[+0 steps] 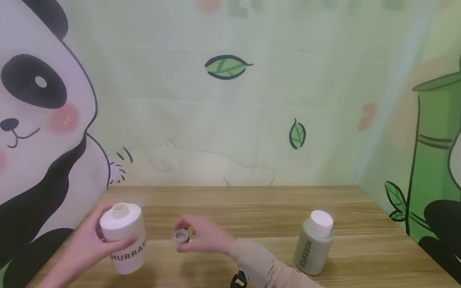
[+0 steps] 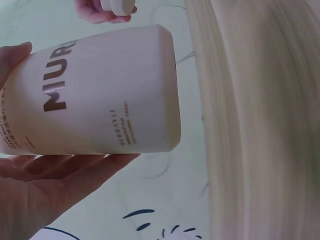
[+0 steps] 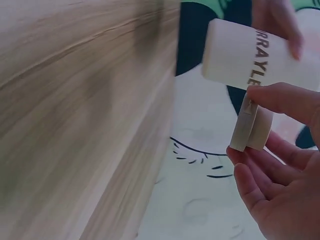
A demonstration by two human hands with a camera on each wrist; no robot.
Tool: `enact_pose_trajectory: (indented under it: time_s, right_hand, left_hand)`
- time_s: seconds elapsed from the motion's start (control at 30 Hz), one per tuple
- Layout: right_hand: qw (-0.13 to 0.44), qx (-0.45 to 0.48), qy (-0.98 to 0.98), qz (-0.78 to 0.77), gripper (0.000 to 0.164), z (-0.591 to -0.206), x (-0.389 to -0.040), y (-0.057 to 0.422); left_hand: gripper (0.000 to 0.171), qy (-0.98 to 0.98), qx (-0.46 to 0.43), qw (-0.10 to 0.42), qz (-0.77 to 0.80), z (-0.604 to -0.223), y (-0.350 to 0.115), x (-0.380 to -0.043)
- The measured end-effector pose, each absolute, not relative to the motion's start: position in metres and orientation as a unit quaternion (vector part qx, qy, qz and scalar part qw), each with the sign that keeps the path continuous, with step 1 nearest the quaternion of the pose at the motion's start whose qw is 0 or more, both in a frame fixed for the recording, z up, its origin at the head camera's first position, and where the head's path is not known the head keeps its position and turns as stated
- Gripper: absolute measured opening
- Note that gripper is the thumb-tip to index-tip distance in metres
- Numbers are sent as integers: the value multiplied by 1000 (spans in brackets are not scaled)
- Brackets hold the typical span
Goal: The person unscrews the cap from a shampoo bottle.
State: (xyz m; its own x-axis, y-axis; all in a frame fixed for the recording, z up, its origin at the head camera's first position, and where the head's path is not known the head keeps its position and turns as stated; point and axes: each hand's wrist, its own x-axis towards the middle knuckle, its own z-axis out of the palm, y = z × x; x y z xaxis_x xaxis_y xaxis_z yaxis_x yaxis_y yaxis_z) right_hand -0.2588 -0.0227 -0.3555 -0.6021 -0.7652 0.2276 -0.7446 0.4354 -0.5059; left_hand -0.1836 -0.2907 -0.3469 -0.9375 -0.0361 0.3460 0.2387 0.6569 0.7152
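My left hand (image 1: 88, 240) grips a white bottle (image 1: 124, 254) round its side, thumb across the front. The bottle has an uncapped short neck and brown "MURRAYLE" lettering, partly covered by the thumb. Its base is off the tabletop in the left wrist view, where the bottle body (image 2: 110, 95) fills much of the picture. To the right of it, my right hand (image 1: 205, 236) pinches a small round white cap (image 1: 180, 237) between thumb and fingers. The cap's hollow side faces up toward the head camera. In the right wrist view the cap (image 3: 250, 127) shows a wide rim and a narrower collar.
A grey-green bottle (image 1: 314, 246) with a white cap stands upright on the wooden table (image 1: 252, 204) at the right, beyond my right sleeve (image 1: 263, 262). Behind the table hangs a printed cloth backdrop (image 1: 173, 100) with a panda, leaves and bamboo.
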Motion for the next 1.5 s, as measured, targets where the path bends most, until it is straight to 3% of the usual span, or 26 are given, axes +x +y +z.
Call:
enact_pose_trajectory:
  time_s: [0.47, 1.03, 1.5]
  right_hand:
    - [-29, -491, 868, -66, 39, -381, -259, -61]
    - [25, -468, 882, -34, 38, -392, -257, -75]
    - [5, -462, 887, -3, 43, -399, -258, -81]
  left_hand:
    - [78, -908, -26, 109, -404, -369, -309, -190]
    - [84, -916, -1, 100, -388, -387, -315, -193]
    - [85, -921, -1, 98, -378, -390, -317, -188]
